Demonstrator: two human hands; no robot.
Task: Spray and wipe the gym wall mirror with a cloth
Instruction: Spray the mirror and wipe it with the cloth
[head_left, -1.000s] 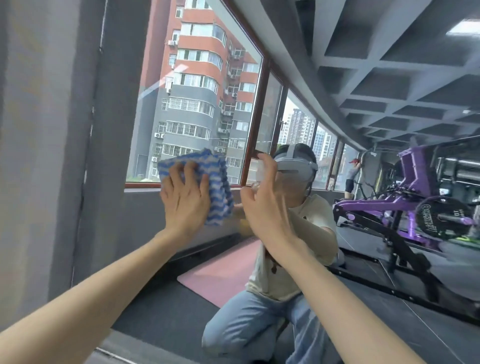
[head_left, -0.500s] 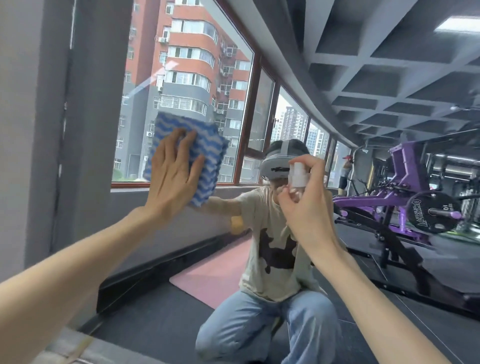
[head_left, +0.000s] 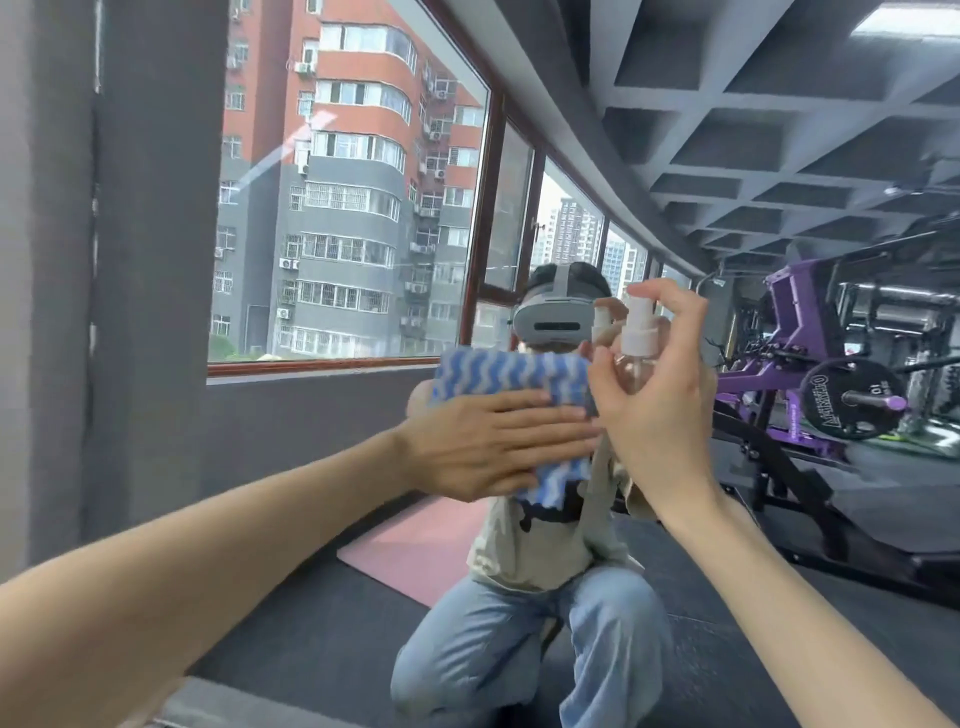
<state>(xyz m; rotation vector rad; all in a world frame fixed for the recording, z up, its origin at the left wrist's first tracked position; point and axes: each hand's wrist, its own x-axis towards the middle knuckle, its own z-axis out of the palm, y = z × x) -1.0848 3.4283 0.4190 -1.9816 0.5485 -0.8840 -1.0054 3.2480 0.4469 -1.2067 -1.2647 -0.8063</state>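
Cloth (head_left: 514, 371), blue-and-white, wavy-striped, pressed flat to the large gym wall mirror (head_left: 322, 426) by the left hand (head_left: 493, 441). Fingers straight, close together, pointing right, laid across the lower half of the fabric.

Just right of it, raised in the right hand (head_left: 660, 415), small clear plastic spray bottle (head_left: 636, 343) with white pump top, upright. Fingers curled round the body, index finger arched over the pump head. Bottle's own reflection just left of it in the glass. Right hand close against the left fingertips; touching or not, cannot tell.

Reflected in the glass:
- crouching person (head_left: 519, 623) in pale T-shirt, blue jeans and grey headset, partly behind cloth and hands
- pink floor mat (head_left: 415, 545) beside the knees
- purple weight machine (head_left: 810, 332) with black plate, off to the right
- wide window (head_left: 353, 208) with red-and-grey apartment block, up left
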